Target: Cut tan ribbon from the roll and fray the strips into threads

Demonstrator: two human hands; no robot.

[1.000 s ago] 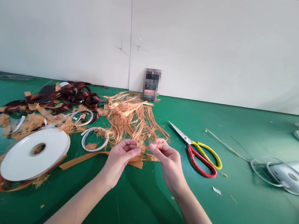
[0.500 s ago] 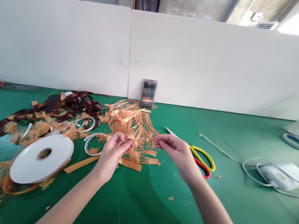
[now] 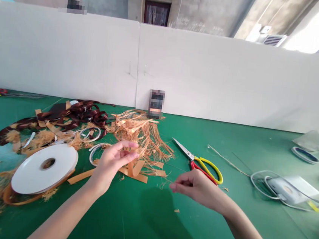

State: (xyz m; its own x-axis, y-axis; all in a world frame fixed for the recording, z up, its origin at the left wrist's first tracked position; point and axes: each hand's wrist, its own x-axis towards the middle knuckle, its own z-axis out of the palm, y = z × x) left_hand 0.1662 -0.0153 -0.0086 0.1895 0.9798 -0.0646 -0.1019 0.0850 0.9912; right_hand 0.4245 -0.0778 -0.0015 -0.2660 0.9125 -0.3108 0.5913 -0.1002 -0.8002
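My left hand (image 3: 114, 159) is raised over the green table (image 3: 143, 216), its fingers pinching an orange ribbon strip (image 3: 133, 167) that hangs down to the table. My right hand (image 3: 196, 187) sits lower and to the right, fingers pinched on a thin orange thread I can barely make out. Behind both hands lies a heap of frayed orange threads (image 3: 141, 132). Scissors with red and yellow handles (image 3: 200, 163) lie just beyond my right hand.
A large white tape roll (image 3: 44, 167) lies at the left on orange ribbon. Dark brown ribbon (image 3: 71, 113) and small white rings (image 3: 89, 132) lie behind it. A white device with cables (image 3: 289, 186) sits at the right. White partition boards (image 3: 209, 75) close off the far edge.
My right hand has pulled away to the right and down from my left hand. The view has tilted upward, showing the room beyond the partition.
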